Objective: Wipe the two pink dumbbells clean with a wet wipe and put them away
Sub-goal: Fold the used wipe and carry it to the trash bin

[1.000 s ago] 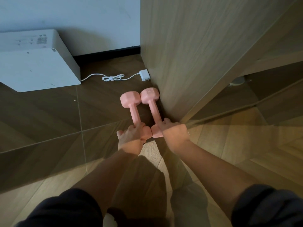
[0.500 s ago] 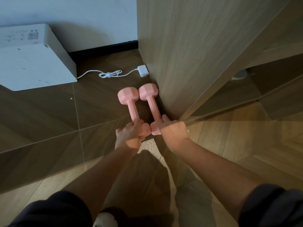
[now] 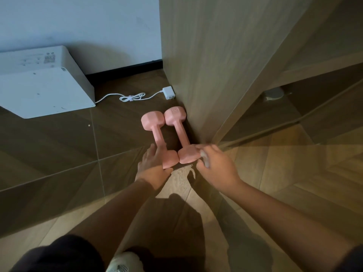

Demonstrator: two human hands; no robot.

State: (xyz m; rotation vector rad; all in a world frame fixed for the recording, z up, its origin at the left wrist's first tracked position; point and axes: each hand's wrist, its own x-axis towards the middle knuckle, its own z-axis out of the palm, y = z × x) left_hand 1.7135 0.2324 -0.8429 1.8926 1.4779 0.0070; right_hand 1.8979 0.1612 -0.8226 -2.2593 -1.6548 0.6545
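The two pink dumbbells lie flat on the dark wood-patterned floor (image 3: 59,154), side by side and nearly parallel, with their far heads touching and their near heads touching. The right dumbbell (image 3: 181,132) rests right against the foot of the tall wooden cabinet panel (image 3: 206,55), and the left dumbbell (image 3: 157,132) lies just beside it on the open-floor side. The left hand (image 3: 153,169) is open, its fingers straight and laid along the near end of the left dumbbell's handle and against its near head. The right hand (image 3: 218,167) hovers at the near head of the right dumbbell with bent fingers. It is blurred and a pale smear shows among the fingers, so I cannot tell whether it holds anything. To the right of the panel the cabinet's low compartment (image 3: 314,99) stands open, and in its dim interior sits one small round greyish object (image 3: 274,94), too dark to identify. At far left a closed white box-shaped unit (image 3: 43,87) stands on the floor against the pale wall (image 3: 78,20), its inside hidden. A white cord (image 3: 131,98), bundled midway, runs from it to a white plug adapter (image 3: 169,92) lying near the cabinet's corner, just beyond the dumbbells.
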